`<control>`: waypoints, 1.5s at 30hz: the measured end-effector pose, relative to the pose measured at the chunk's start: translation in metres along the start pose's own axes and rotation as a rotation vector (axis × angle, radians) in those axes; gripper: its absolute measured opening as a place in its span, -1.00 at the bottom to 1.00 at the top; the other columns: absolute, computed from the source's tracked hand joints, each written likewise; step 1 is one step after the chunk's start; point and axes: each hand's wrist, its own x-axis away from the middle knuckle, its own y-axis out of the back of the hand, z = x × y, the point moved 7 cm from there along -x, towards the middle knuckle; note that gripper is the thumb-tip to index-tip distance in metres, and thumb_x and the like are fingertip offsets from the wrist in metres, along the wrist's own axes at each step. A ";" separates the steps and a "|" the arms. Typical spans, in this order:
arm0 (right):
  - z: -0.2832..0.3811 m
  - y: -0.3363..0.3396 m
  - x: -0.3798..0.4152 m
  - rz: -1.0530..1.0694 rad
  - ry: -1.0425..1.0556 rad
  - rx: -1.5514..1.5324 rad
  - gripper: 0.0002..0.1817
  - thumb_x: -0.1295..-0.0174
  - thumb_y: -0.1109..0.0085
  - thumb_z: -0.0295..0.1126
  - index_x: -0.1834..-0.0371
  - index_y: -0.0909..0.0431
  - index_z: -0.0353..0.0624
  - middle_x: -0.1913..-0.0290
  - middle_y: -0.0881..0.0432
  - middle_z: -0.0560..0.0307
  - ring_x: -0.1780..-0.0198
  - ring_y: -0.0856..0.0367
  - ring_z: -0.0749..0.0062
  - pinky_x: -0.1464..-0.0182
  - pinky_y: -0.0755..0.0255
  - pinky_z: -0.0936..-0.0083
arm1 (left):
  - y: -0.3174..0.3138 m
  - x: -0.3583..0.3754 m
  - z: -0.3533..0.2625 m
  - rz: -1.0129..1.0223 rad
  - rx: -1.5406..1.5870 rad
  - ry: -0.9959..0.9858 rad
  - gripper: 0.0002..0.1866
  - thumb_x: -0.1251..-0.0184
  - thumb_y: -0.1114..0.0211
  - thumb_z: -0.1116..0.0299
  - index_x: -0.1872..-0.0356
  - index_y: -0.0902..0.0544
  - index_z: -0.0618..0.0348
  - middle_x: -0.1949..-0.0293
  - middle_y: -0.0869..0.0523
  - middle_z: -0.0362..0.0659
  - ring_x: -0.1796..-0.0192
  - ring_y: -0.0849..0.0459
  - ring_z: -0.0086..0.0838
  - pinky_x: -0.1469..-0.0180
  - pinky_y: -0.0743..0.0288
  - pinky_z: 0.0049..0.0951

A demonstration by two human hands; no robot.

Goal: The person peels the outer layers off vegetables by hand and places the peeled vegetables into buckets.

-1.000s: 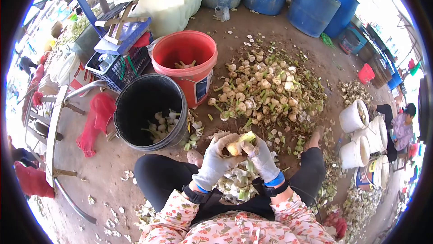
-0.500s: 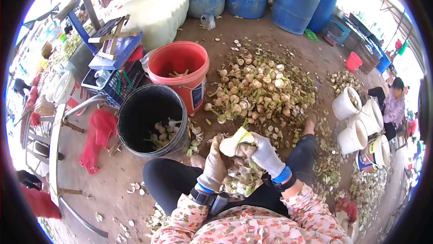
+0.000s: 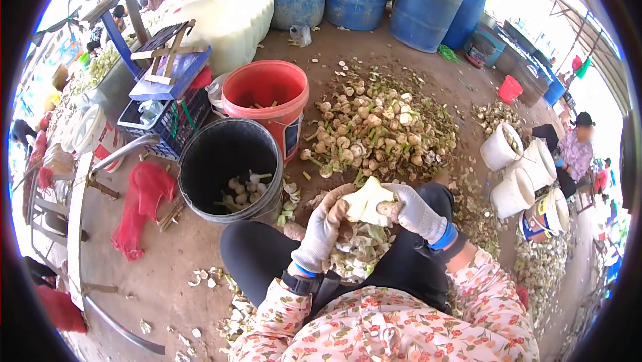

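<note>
Both my hands wear grey gloves and hold one pale bulb (image 3: 369,203) with a whitish outer layer splayed off it, above my lap. My left hand (image 3: 322,225) cups it from the left; my right hand (image 3: 413,209) grips its right end. A heap of peeled scraps (image 3: 358,253) lies on my lap under the hands. A black bucket (image 3: 207,161) with a few peeled bulbs stands just left of my left hand. A big pile of unpeeled bulbs (image 3: 374,131) lies on the ground beyond my hands.
A red bucket (image 3: 264,87) stands behind the black one, beside a blue crate (image 3: 160,118). Blue barrels (image 3: 424,11) line the back. White buckets (image 3: 511,171) and another seated person (image 3: 575,151) are at right. A red bag (image 3: 144,205) and metal frame lie left.
The outer layer of the bulb has been pulled open wider between my hands. My right hand moved rightward, and the camera view shifted slightly.
</note>
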 end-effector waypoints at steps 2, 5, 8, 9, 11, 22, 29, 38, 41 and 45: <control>0.004 0.000 0.005 -0.015 -0.068 -0.050 -0.78 -0.25 -0.09 -0.47 0.08 -0.52 -0.32 0.34 -0.57 0.30 0.34 -0.45 0.71 0.31 -0.40 0.68 | -0.005 0.008 -0.010 0.035 0.012 0.136 -0.52 -0.40 -0.14 0.07 -0.19 -0.45 0.16 0.44 -0.59 -0.35 0.52 -0.49 -0.76 0.50 -0.31 -0.76; -0.011 0.005 0.003 -0.012 -0.106 -0.116 -0.80 -0.23 -0.10 -0.47 0.12 -0.54 -0.30 0.39 -0.56 0.32 0.40 -0.41 0.74 0.37 -0.35 0.70 | 0.008 0.001 -0.003 0.020 -0.178 0.025 -0.59 -0.44 -0.09 0.14 -0.16 -0.47 0.20 0.36 -0.63 -0.28 0.43 -0.56 -0.68 0.38 -0.41 -0.70; -0.011 -0.002 -0.001 0.026 0.067 0.052 -0.85 -0.19 -0.11 -0.41 0.25 -0.56 -0.24 0.48 -0.55 0.31 0.49 -0.41 0.69 0.44 -0.31 0.66 | -0.002 0.010 -0.028 -0.041 -0.644 -0.216 -0.51 -0.24 -0.30 0.22 -0.14 -0.48 0.27 0.21 -0.64 -0.16 0.20 -0.58 -0.52 0.07 -0.47 -0.46; 0.017 -0.008 0.002 0.017 0.064 0.201 -0.85 -0.18 -0.10 -0.40 0.28 -0.55 -0.25 0.47 -0.56 0.30 0.49 -0.44 0.67 0.45 -0.32 0.65 | 0.000 0.011 -0.022 -0.011 -0.692 -0.054 -0.43 -0.19 -0.35 0.19 -0.18 -0.45 0.24 0.21 -0.64 -0.16 0.27 -0.60 -0.52 0.21 -0.53 -0.50; 0.009 -0.004 0.003 0.118 -0.065 0.013 -0.81 -0.17 -0.10 -0.40 0.22 -0.52 -0.28 0.48 -0.55 0.28 0.53 -0.46 0.67 0.45 -0.33 0.68 | -0.006 0.015 -0.036 0.076 -0.510 0.069 -0.38 -0.16 -0.35 0.18 -0.23 -0.40 0.18 0.21 -0.62 -0.16 0.38 -0.62 -0.50 0.46 -0.56 -0.50; -0.080 0.030 -0.042 0.081 -0.009 -0.723 -0.83 -0.24 0.08 -0.48 0.17 -0.38 -0.36 0.59 -0.46 0.09 0.64 -0.43 0.37 0.54 -0.44 0.53 | -0.019 0.012 -0.069 0.005 -0.861 -0.330 -0.73 -0.07 -0.35 0.33 0.25 -0.62 0.28 0.20 -0.53 -0.10 0.16 -0.55 -0.35 0.15 -0.43 -0.38; -0.016 -0.008 -0.025 0.466 -0.130 -0.428 -0.72 0.11 0.06 -0.54 0.33 -0.54 -0.43 0.49 -0.62 -0.08 0.60 -0.55 0.25 0.43 -0.53 0.48 | -0.021 0.004 -0.040 -0.006 0.272 -0.276 -0.64 -0.35 -0.10 0.16 0.00 -0.50 0.21 0.20 -0.64 -0.18 0.14 -0.61 -0.52 0.10 -0.51 -0.51; 0.003 0.085 -0.052 0.308 0.246 -1.003 -0.63 -0.31 0.04 -0.23 -0.01 -0.47 -0.30 0.19 -0.64 -0.04 0.20 -0.63 0.19 0.13 -0.50 0.37 | 0.009 0.004 -0.022 -0.464 0.523 -0.241 -0.61 -0.45 -0.04 0.10 -0.11 -0.45 0.13 0.01 -0.61 -0.17 0.03 -0.60 -0.38 0.00 -0.51 -0.39; -0.008 0.122 -0.060 0.228 0.353 -0.720 -0.63 -0.36 0.00 -0.18 0.12 -0.48 -0.36 0.24 -0.65 -0.02 0.22 -0.64 0.33 0.11 -0.50 0.46 | -0.005 0.006 -0.036 -0.522 0.679 -0.382 -0.65 -0.43 -0.09 0.20 -0.09 -0.46 0.18 -0.07 -0.59 -0.12 -0.10 -0.57 -0.36 -0.11 -0.51 -0.41; -0.023 0.143 -0.047 0.121 0.230 -0.035 -0.68 -0.23 -0.18 -0.22 0.26 -0.55 -0.34 0.32 -0.66 0.12 0.29 -0.61 0.45 0.21 -0.45 0.56 | 0.025 -0.009 -0.033 -0.344 0.598 -0.398 -0.68 -0.37 -0.18 0.22 -0.05 -0.49 0.14 -0.03 -0.61 -0.11 -0.05 -0.61 -0.35 0.07 -0.65 -0.42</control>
